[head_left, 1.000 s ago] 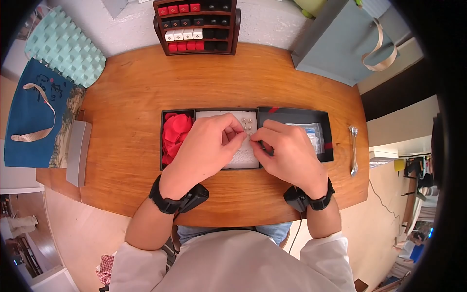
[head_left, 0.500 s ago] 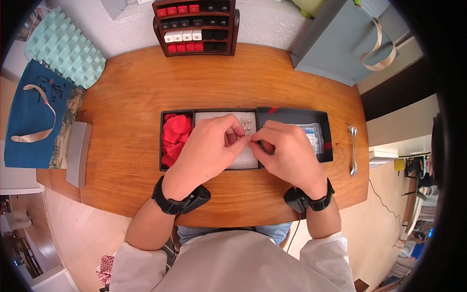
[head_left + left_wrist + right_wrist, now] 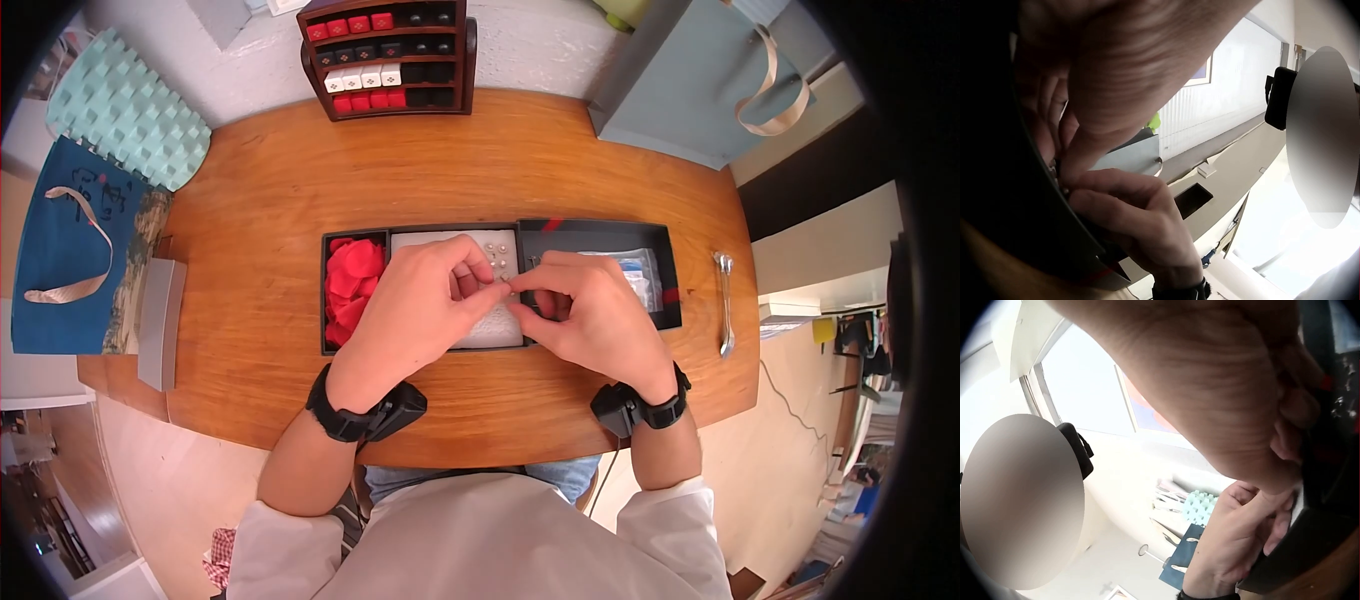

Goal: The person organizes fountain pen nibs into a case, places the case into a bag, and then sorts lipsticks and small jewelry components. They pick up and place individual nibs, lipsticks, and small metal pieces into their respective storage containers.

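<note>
In the head view both hands meet over the white pad [image 3: 425,240] in the middle of a black box [image 3: 523,345]. Several small pearl studs [image 3: 500,250] stand on the pad just beyond the fingertips. My left hand [image 3: 425,295] has its thumb and index finger pinched together over the pad. From the other side my right hand [image 3: 597,308] brings its thumb and index fingertips right up to them. The left wrist view shows a tiny shiny stud [image 3: 1065,190] at the meeting fingertips, mostly hidden by them.
Red petals [image 3: 352,285] fill the box's left part; clear plastic bags [image 3: 640,278] lie in its right part. A metal tool [image 3: 725,305] lies at the table's right. Gift bags [image 3: 690,90] and a wooden rack [image 3: 390,60] stand around the edges.
The head view has shifted slightly. Both hands stay together over the pad; the right thumb and index finger look a little farther apart than half a second ago.
</note>
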Tool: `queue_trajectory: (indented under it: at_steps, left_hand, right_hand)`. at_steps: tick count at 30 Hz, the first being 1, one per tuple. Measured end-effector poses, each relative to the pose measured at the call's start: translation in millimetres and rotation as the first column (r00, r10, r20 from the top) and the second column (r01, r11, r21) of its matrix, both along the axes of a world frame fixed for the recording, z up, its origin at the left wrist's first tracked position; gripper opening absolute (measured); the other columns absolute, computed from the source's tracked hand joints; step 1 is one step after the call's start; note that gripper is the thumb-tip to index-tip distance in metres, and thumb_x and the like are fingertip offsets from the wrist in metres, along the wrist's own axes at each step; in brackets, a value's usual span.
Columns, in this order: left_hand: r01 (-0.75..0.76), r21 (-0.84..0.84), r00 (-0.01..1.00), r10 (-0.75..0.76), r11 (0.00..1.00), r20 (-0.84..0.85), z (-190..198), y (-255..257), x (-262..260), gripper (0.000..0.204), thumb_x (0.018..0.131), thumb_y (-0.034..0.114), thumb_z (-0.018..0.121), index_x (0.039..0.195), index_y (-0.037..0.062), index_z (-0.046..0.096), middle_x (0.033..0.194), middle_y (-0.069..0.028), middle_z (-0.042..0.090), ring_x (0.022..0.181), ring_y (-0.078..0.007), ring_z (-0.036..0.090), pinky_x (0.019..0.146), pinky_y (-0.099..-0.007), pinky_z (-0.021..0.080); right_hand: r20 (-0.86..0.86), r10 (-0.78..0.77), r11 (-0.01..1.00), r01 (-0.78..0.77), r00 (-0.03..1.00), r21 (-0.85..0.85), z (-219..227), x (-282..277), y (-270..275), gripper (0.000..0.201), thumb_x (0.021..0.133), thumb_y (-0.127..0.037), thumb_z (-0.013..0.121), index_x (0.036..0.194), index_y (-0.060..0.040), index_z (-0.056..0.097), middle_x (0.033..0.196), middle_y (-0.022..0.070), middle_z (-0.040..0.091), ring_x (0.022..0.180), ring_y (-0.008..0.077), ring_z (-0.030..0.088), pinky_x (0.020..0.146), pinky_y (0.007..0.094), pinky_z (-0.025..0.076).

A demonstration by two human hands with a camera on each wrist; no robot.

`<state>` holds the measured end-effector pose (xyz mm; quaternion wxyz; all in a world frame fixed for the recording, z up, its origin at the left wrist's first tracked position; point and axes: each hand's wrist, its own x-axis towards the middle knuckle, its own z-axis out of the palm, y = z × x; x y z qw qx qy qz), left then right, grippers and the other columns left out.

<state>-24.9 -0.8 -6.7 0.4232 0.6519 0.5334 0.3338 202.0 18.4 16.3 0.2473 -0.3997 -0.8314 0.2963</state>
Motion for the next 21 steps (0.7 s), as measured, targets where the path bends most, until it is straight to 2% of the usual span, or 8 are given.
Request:
queue_trajectory:
  at_steps: [1, 3, 7, 10, 13, 16, 21]
  left_hand:
    - [0.0, 0.0, 1.0, 0.0, 1.0, 0.0, 0, 0, 0, 0.022, 0.098, 0.015, 0.087, 0.097, -0.0005, 0.072, 0.074, -0.0033, 0.071, 0.06, -0.0061, 0.062, 0.055, -0.0252, 0.047]
    - [-0.005, 0.008, 1.0, 0.005, 1.0, -0.018, -2, 0, 0, 0.022, 0.098, 0.015, 0.087, 0.097, -0.0007, 0.072, 0.075, -0.0032, 0.072, 0.061, -0.0064, 0.062, 0.056, -0.0254, 0.048]
    - [-0.012, 0.044, 0.999, 0.014, 0.999, -0.041, -4, 1, 3, 0.022, 0.098, 0.016, 0.088, 0.097, -0.0008, 0.073, 0.076, -0.0033, 0.073, 0.063, -0.0069, 0.063, 0.059, -0.0257, 0.05]
    - [-0.017, 0.007, 0.997, 0.017, 1.0, -0.07, 0, 1, 4, 0.021, 0.098, 0.016, 0.087, 0.098, -0.0011, 0.074, 0.077, -0.0037, 0.074, 0.066, -0.0075, 0.064, 0.061, -0.0264, 0.051]
    - [-0.024, -0.024, 0.996, 0.022, 0.999, -0.082, 1, 1, 5, 0.021, 0.097, 0.016, 0.086, 0.099, -0.0013, 0.076, 0.078, -0.0041, 0.074, 0.066, -0.0079, 0.064, 0.061, -0.0269, 0.051]
    - [-0.017, -0.044, 0.997, 0.014, 0.999, -0.076, 2, 3, 5, 0.02, 0.097, 0.017, 0.086, 0.098, -0.0014, 0.077, 0.078, -0.0039, 0.074, 0.067, -0.008, 0.064, 0.062, -0.0273, 0.052]
    - [-0.021, -0.105, 0.998, 0.014, 0.994, -0.069, 6, 7, 5, 0.02, 0.097, 0.016, 0.086, 0.096, -0.0021, 0.077, 0.074, -0.0034, 0.072, 0.063, -0.0073, 0.062, 0.057, -0.028, 0.049]
  right_hand:
    - [0.0, 0.0, 1.0, 0.0, 1.0, 0.0, 2, -1, 0, 0.021, 0.083, 0.001, 0.087, 0.104, -0.0017, 0.084, 0.07, 0.008, 0.06, 0.058, 0.02, 0.056, 0.056, 0.0347, 0.045]
    - [0.049, -0.022, 0.997, 0.025, 0.999, -0.067, 8, -2, -1, 0.019, 0.084, -0.002, 0.082, 0.103, -0.0003, 0.084, 0.075, 0.0126, 0.065, 0.064, 0.0317, 0.064, 0.063, 0.0436, 0.052]
    - [0.045, -0.019, 0.998, 0.021, 0.999, -0.056, 6, -1, -1, 0.02, 0.084, -0.002, 0.082, 0.104, 0.0001, 0.084, 0.075, 0.0129, 0.065, 0.064, 0.032, 0.063, 0.063, 0.0435, 0.052]
    - [0.036, -0.015, 1.0, 0.015, 0.999, -0.011, 6, -2, -1, 0.02, 0.085, -0.003, 0.083, 0.105, -0.0001, 0.083, 0.075, 0.0121, 0.065, 0.063, 0.0307, 0.063, 0.062, 0.0427, 0.051]
    - [-0.013, -0.07, 0.996, 0.07, 0.997, -0.048, 9, 1, -1, 0.019, 0.086, -0.003, 0.085, 0.105, -0.0005, 0.083, 0.074, 0.011, 0.065, 0.062, 0.0284, 0.063, 0.06, 0.0418, 0.051]
    - [-0.033, -0.101, 0.995, 0.101, 0.994, -0.003, 9, 6, 2, 0.017, 0.087, -0.004, 0.086, 0.104, -0.0011, 0.083, 0.074, 0.0102, 0.064, 0.062, 0.0253, 0.062, 0.059, 0.0395, 0.05]
    - [-0.078, -0.186, 0.983, 0.186, 0.979, -0.003, 9, 16, 6, 0.013, 0.09, -0.004, 0.085, 0.102, 0.0, 0.082, 0.075, 0.0105, 0.066, 0.062, 0.023, 0.064, 0.06, 0.0352, 0.051]
